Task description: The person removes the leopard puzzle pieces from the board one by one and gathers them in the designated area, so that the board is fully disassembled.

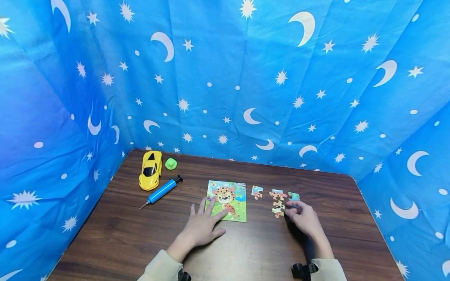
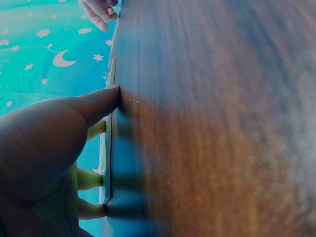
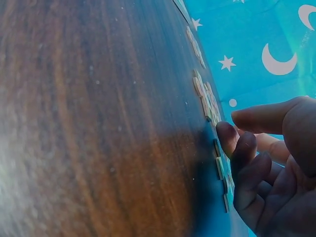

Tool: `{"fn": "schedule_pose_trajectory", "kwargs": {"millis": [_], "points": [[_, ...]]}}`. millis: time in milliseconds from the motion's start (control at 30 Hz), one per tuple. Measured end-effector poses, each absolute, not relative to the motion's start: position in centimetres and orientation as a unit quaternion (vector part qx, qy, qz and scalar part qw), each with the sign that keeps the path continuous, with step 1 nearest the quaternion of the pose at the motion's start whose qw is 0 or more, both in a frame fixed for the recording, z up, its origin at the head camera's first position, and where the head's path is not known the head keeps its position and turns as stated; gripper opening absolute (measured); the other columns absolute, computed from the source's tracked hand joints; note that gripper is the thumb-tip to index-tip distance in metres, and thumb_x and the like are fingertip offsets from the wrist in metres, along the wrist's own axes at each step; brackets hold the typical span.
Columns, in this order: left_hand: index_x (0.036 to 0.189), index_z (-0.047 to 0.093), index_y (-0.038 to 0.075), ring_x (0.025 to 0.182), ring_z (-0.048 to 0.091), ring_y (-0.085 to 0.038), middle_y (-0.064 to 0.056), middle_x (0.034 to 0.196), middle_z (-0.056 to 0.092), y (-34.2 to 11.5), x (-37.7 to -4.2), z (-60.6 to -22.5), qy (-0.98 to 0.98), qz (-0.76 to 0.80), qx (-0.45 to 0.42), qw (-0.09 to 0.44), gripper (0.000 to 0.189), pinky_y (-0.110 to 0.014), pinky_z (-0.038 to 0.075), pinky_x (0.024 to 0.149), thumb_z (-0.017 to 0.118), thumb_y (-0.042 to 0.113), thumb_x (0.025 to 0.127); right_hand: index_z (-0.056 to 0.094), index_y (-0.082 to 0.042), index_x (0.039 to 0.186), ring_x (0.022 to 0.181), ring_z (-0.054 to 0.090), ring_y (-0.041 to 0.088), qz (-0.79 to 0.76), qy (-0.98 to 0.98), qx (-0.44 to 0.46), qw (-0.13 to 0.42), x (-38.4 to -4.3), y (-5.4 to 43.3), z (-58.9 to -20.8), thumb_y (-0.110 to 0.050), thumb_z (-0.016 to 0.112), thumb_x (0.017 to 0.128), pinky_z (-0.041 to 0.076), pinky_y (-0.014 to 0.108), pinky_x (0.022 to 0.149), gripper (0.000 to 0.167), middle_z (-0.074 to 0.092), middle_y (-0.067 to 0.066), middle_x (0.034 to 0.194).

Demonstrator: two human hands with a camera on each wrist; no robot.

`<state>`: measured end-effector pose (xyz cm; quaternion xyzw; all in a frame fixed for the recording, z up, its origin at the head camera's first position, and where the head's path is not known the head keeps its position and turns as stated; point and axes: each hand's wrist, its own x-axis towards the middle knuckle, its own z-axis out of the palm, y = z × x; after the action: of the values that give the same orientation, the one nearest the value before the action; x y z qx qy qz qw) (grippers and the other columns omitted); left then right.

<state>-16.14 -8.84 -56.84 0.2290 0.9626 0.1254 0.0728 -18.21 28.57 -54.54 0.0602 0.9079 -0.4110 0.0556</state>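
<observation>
My left hand (image 1: 202, 228) rests with spread fingers on the lower left of a square jigsaw puzzle (image 1: 241, 212) that pictures a spotted leopard cub on grass. The left wrist view shows the thumb (image 2: 101, 101) reaching to the tabletop by the puzzle's thin edge. Right of the puzzle lie loose jigsaw pieces: one alone (image 1: 257, 191) and a small cluster (image 1: 277, 194) with leopard parts. My right hand (image 1: 305, 219) is at the cluster's right side, fingers bent loosely and fingertips right at the pieces. In the right wrist view, no piece shows between thumb and fingers.
A yellow toy car (image 1: 150, 171), a green rubber duck (image 1: 171, 164) and a blue hand pump (image 1: 162, 192) with a thin needle lie at the back left of the brown wooden table (image 1: 337, 210). A blue moon-and-star curtain (image 1: 225, 89) stands behind it and at both sides.
</observation>
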Motion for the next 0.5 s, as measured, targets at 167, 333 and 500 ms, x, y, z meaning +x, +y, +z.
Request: {"fn": "schedule_pose_trajectory", "kwargs": {"millis": [167,333,500], "points": [[0.158,0.043,0.043,0.152,0.016,-0.052,-0.016,0.171,0.017,-8.8,-16.2,-56.8,0.963,0.126,0.228,0.072,0.062,-0.082,0.021,0.108,0.055,0.062,0.101,0.068,-0.003,0.126,0.07,0.061,0.02,-0.407,0.91,0.06,0.045,-18.3,28.3,-54.3,-0.019,0.069,0.1,0.046,0.034,0.063,0.031,0.069,0.006,0.086],[0.159,0.043,0.041,0.152,0.017,-0.051,-0.016,0.171,0.017,-9.0,-16.0,-56.8,0.962,0.133,0.229,0.064,0.063,-0.081,0.021,0.108,0.056,0.062,0.101,0.07,-0.004,0.125,0.073,0.063,0.018,-0.396,0.917,0.047,0.026,-18.7,27.2,-54.2,-0.019,0.069,0.099,0.047,0.035,0.068,0.029,0.071,0.005,0.088],[0.159,0.044,0.039,0.151,0.02,-0.052,-0.014,0.171,0.018,-9.9,-15.7,-56.7,0.963,0.138,0.223,0.055,0.065,-0.081,0.023,0.107,0.058,0.062,0.1,0.072,-0.004,0.119,0.073,0.064,0.015,-0.405,0.914,0.013,0.007,-19.3,25.0,-54.3,-0.015,0.071,0.098,0.049,0.034,0.07,0.024,0.072,0.003,0.087]]}}
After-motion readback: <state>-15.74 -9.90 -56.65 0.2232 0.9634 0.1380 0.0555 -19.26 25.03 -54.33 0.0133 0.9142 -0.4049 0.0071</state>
